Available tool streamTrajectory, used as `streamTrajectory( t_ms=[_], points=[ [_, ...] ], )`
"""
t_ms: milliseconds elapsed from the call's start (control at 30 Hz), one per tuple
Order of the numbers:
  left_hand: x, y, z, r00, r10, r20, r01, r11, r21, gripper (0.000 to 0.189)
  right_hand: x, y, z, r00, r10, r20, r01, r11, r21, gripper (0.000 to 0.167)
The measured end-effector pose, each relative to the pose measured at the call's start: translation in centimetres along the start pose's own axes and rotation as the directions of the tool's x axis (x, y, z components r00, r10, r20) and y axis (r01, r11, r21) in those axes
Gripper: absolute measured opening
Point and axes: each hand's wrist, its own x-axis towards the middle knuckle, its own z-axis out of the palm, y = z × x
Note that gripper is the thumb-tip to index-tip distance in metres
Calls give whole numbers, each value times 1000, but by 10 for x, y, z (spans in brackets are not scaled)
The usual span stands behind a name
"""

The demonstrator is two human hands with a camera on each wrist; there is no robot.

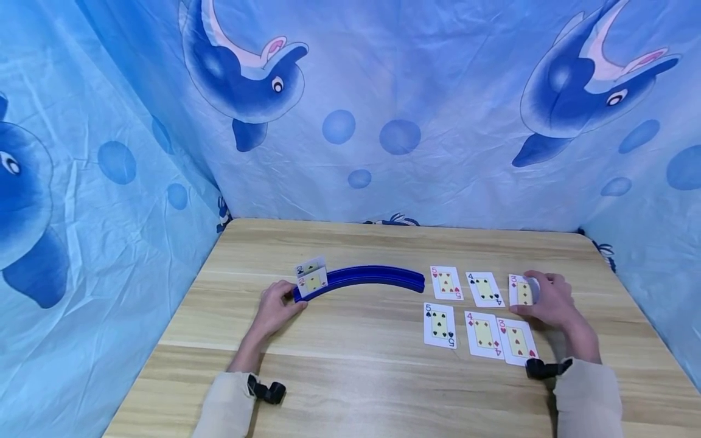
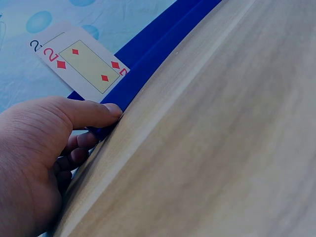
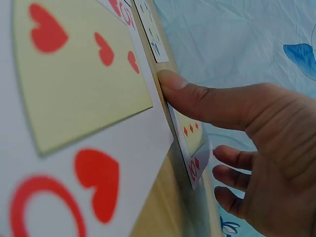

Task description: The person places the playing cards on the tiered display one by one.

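Note:
My left hand (image 1: pixel 272 309) grips the left end of a curved blue card holder (image 1: pixel 378 275), thumb in front and fingers behind. Standing in that end is a two of diamonds (image 2: pixel 89 61), with a black two (image 1: pixel 310 266) partly hidden behind it. At the right, my right hand (image 1: pixel 552 301) holds a three of diamonds (image 1: pixel 522 293) between thumb and fingers. That card's right end bends upward. Nearer the body lies a three of hearts (image 1: pixel 517 342), large in the right wrist view, its edge against the four of diamonds (image 1: pixel 482 334).
Face up left of the right hand are a black four (image 1: pixel 484 289), a five of hearts (image 1: pixel 446 283) and a black five (image 1: pixel 439 325). They lie on a wooden table (image 1: pixel 350 377). A blue dolphin-print curtain (image 1: pixel 438 194) surrounds the table's back and sides.

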Motion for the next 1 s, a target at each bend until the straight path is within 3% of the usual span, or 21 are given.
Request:
streamTrajectory(
  t_ms=[200, 500, 633, 767, 1000],
  points=[
    [0, -2, 1, 1000, 4, -4, -4, 1000, -3, 36, -2, -5, -1, 999, 26, -44, -27, 999, -36, 110],
    [0, 0, 1, 1000, -8, 2, 8, 1000, -8, 38, -6, -10, -3, 991, 43, -124, -57, 993, -105, 100],
    [0, 0, 1, 1000, -7, 2, 7, 1000, -6, 38, -9, -8, -8, 994, 66, -85, -75, 992, -106, 101],
    [0, 0, 1, 1000, -7, -1, 7, 1000, -2, 37, -10, -3, -13, 996, 51, -66, -57, 995, -87, 86],
    [0, 0, 1, 1000, -9, 3, 9, 1000, 3, 37, -16, 2, -25, 993, -4, -114, 0, 1000, -30, 47]
  ],
)
